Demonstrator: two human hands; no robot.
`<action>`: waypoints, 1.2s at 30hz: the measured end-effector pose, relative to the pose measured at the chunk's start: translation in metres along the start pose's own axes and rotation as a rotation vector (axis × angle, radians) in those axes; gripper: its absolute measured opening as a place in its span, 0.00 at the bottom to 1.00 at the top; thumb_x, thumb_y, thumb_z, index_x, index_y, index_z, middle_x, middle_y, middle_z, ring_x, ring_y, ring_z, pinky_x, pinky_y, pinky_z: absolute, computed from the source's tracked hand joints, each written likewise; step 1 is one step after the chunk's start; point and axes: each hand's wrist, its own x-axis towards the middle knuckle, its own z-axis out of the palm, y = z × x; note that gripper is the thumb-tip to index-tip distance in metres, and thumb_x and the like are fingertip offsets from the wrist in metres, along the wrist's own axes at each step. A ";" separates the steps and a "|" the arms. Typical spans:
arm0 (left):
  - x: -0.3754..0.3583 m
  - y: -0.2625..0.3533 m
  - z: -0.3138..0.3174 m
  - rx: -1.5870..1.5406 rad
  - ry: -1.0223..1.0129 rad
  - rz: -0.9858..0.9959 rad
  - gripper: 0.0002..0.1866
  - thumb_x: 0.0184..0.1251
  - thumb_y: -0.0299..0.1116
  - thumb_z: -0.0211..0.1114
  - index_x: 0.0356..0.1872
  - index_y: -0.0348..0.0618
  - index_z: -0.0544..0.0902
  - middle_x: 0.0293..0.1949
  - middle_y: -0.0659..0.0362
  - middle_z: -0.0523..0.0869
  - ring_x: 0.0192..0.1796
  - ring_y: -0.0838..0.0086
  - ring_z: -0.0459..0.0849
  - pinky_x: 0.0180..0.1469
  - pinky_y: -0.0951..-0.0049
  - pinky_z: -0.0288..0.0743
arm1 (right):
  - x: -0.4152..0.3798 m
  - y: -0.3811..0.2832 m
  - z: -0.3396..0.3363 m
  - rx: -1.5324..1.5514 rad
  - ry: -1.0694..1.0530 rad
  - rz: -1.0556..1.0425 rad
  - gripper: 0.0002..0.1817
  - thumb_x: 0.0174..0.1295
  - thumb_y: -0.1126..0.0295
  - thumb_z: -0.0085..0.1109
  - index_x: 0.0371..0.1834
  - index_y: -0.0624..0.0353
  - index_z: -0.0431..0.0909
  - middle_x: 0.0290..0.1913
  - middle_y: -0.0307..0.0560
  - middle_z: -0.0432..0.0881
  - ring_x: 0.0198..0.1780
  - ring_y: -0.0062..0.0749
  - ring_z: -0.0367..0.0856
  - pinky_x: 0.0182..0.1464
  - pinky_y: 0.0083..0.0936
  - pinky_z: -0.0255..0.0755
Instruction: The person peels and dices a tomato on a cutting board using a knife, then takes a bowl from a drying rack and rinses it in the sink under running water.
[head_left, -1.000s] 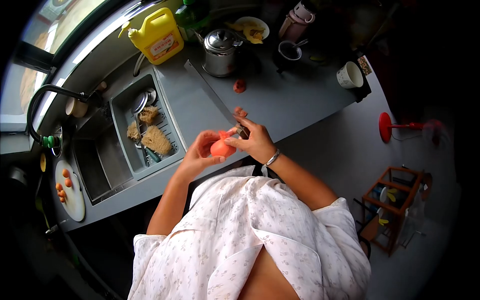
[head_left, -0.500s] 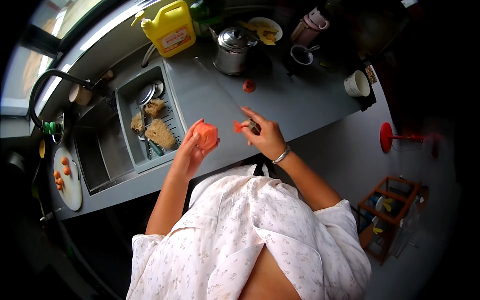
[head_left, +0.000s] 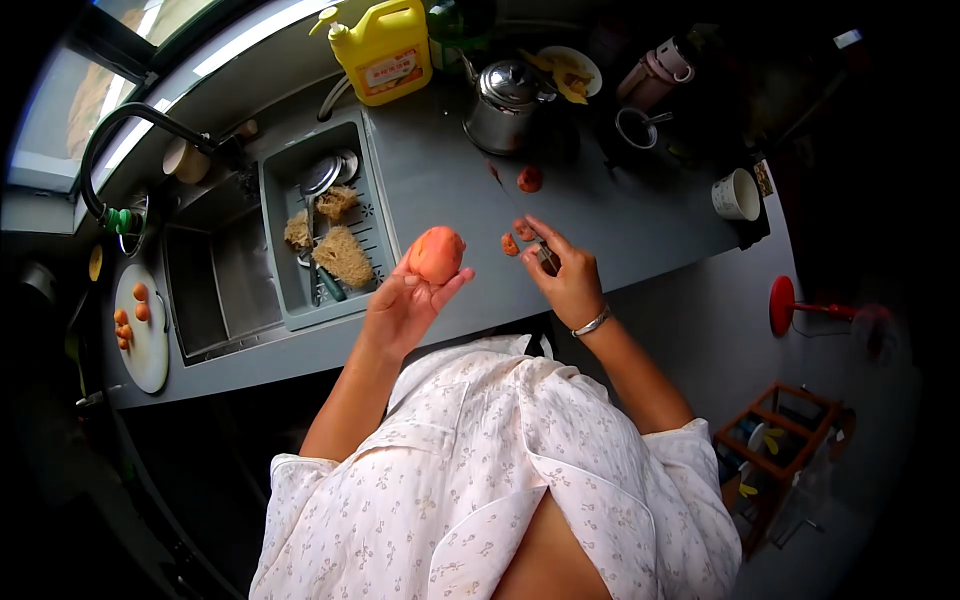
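An orange-red tomato (head_left: 436,256), round and smooth-looking, rests in my left hand (head_left: 402,308), palm up with the fingers cupped beneath it. My right hand (head_left: 568,282) is closed around the dark handle of a knife (head_left: 547,260). Its thin blade points away over the counter and is smeared by motion. Small red pieces (head_left: 510,244) lie on the counter beside the knife, and another red piece (head_left: 529,179) sits farther back. The tomato and the knife are apart.
To the left, a grey drain tray (head_left: 285,310) with loofah sponges (head_left: 343,257) sits over the sink (head_left: 232,280). A steel kettle (head_left: 505,110), yellow jug (head_left: 385,55) and plate of peels (head_left: 570,75) stand behind. A paper cup (head_left: 736,195) is at the right.
The knife hand has let go of a red piece, which now lies on the counter. My left hand has turned the tomato and opened slightly beneath it. The view has shifted.
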 end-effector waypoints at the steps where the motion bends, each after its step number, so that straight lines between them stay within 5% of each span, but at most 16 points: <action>1: 0.000 0.000 -0.001 0.017 0.013 -0.001 0.38 0.73 0.40 0.61 0.75 0.35 0.53 0.73 0.34 0.58 0.65 0.48 0.76 0.71 0.56 0.70 | -0.001 0.001 0.004 0.048 0.055 -0.096 0.21 0.64 0.73 0.62 0.61 0.59 0.78 0.45 0.53 0.88 0.38 0.40 0.89 0.41 0.29 0.81; 5: 0.002 -0.002 -0.017 0.039 -0.006 -0.053 0.38 0.70 0.41 0.65 0.74 0.38 0.57 0.69 0.41 0.68 0.63 0.54 0.78 0.68 0.57 0.74 | -0.004 -0.003 0.006 0.056 0.113 -0.280 0.25 0.61 0.74 0.66 0.63 0.56 0.77 0.45 0.58 0.86 0.35 0.41 0.88 0.39 0.30 0.80; 9: 0.005 -0.010 -0.023 -0.020 0.003 -0.023 0.34 0.68 0.45 0.68 0.70 0.44 0.66 0.63 0.47 0.77 0.56 0.64 0.82 0.57 0.68 0.78 | -0.012 -0.028 0.000 -0.047 0.079 -0.461 0.32 0.54 0.75 0.70 0.65 0.54 0.75 0.37 0.54 0.85 0.31 0.45 0.86 0.36 0.32 0.80; 10: 0.006 -0.011 -0.024 0.013 0.028 0.010 0.32 0.67 0.48 0.68 0.68 0.47 0.69 0.61 0.50 0.80 0.54 0.66 0.82 0.55 0.71 0.78 | -0.015 -0.035 -0.003 -0.069 0.052 -0.506 0.33 0.53 0.75 0.70 0.66 0.54 0.75 0.35 0.52 0.85 0.30 0.45 0.85 0.35 0.33 0.80; 11: 0.008 -0.022 -0.022 0.116 0.264 0.149 0.33 0.64 0.56 0.69 0.61 0.44 0.73 0.50 0.56 0.83 0.47 0.71 0.82 0.50 0.71 0.79 | -0.017 -0.042 -0.007 -0.103 0.008 -0.553 0.35 0.50 0.75 0.70 0.66 0.54 0.75 0.31 0.48 0.83 0.29 0.41 0.85 0.32 0.31 0.80; 12: 0.012 -0.018 -0.011 0.116 0.264 0.147 0.33 0.64 0.56 0.69 0.61 0.44 0.73 0.50 0.56 0.83 0.47 0.71 0.82 0.50 0.71 0.79 | -0.020 -0.044 -0.007 -0.103 0.010 -0.551 0.35 0.50 0.75 0.70 0.66 0.54 0.75 0.31 0.48 0.83 0.29 0.41 0.85 0.32 0.31 0.80; 14: 0.023 -0.004 0.013 -0.003 -0.123 -0.018 0.38 0.59 0.66 0.67 0.55 0.42 0.74 0.41 0.60 0.80 0.43 0.74 0.81 0.47 0.70 0.80 | -0.026 -0.048 -0.003 -0.249 -0.048 -0.676 0.33 0.51 0.75 0.68 0.66 0.53 0.76 0.30 0.46 0.82 0.29 0.35 0.85 0.30 0.28 0.79; 16: 0.022 -0.011 0.015 0.021 -0.224 0.107 0.42 0.57 0.71 0.62 0.55 0.40 0.75 0.42 0.58 0.80 0.45 0.71 0.82 0.45 0.71 0.81 | -0.028 -0.052 -0.001 -0.294 -0.039 -0.702 0.30 0.54 0.75 0.65 0.64 0.52 0.78 0.30 0.44 0.82 0.28 0.30 0.84 0.30 0.25 0.79; 19: 0.021 -0.023 -0.016 0.126 -0.121 0.181 0.39 0.62 0.64 0.63 0.63 0.41 0.74 0.50 0.53 0.82 0.52 0.65 0.84 0.48 0.72 0.82 | -0.028 -0.058 -0.001 -0.356 -0.011 -0.812 0.27 0.55 0.74 0.62 0.63 0.52 0.80 0.31 0.43 0.83 0.30 0.29 0.85 0.33 0.24 0.81; 22: 0.020 -0.025 -0.019 0.474 0.261 0.121 0.33 0.69 0.55 0.62 0.68 0.44 0.72 0.56 0.49 0.82 0.57 0.61 0.83 0.51 0.70 0.83 | -0.029 -0.060 -0.003 -0.338 -0.025 -0.786 0.27 0.56 0.73 0.63 0.63 0.53 0.80 0.31 0.44 0.83 0.30 0.29 0.85 0.33 0.24 0.81; 25: 0.019 -0.024 -0.023 0.038 -0.155 0.142 0.27 0.72 0.49 0.61 0.65 0.42 0.74 0.52 0.51 0.84 0.52 0.65 0.85 0.49 0.71 0.83 | -0.029 -0.056 0.000 -0.325 -0.013 -0.790 0.27 0.56 0.72 0.63 0.63 0.53 0.80 0.31 0.44 0.83 0.29 0.29 0.84 0.33 0.24 0.81; 28: 0.020 -0.020 -0.008 -0.001 -0.200 0.105 0.25 0.71 0.48 0.63 0.60 0.42 0.76 0.48 0.53 0.85 0.47 0.71 0.86 0.47 0.74 0.83 | -0.027 -0.054 0.000 -0.349 0.021 -0.820 0.28 0.55 0.72 0.64 0.63 0.52 0.80 0.30 0.42 0.82 0.28 0.27 0.83 0.30 0.23 0.79; 29: 0.019 -0.019 0.001 0.114 -0.106 0.091 0.35 0.52 0.65 0.65 0.48 0.45 0.69 0.40 0.60 0.75 0.39 0.78 0.76 0.39 0.79 0.73 | -0.027 -0.054 0.000 -0.349 0.022 -0.821 0.28 0.55 0.72 0.64 0.63 0.52 0.80 0.30 0.42 0.82 0.28 0.27 0.83 0.30 0.23 0.79; 32: 0.020 -0.020 0.009 0.171 0.033 0.092 0.47 0.36 0.82 0.66 0.37 0.48 0.63 0.32 0.67 0.67 0.31 0.85 0.67 0.30 0.83 0.63 | -0.027 -0.050 0.000 -0.407 0.012 -0.820 0.28 0.55 0.71 0.65 0.63 0.52 0.80 0.29 0.41 0.81 0.26 0.26 0.81 0.28 0.21 0.77; 34: 0.021 -0.013 0.021 0.040 -0.256 0.070 0.32 0.54 0.65 0.69 0.40 0.47 0.71 0.35 0.63 0.77 0.38 0.78 0.81 0.37 0.79 0.78 | -0.022 -0.043 0.003 -0.363 0.161 -0.880 0.27 0.52 0.75 0.67 0.60 0.52 0.82 0.23 0.38 0.75 0.21 0.22 0.75 0.21 0.19 0.70; 36: 0.018 -0.010 0.024 0.097 -0.195 0.058 0.35 0.51 0.69 0.68 0.40 0.47 0.70 0.36 0.63 0.76 0.39 0.78 0.80 0.38 0.79 0.77 | -0.023 -0.040 -0.004 -0.394 0.123 -0.853 0.27 0.53 0.73 0.66 0.61 0.51 0.81 0.25 0.38 0.77 0.23 0.23 0.78 0.24 0.20 0.73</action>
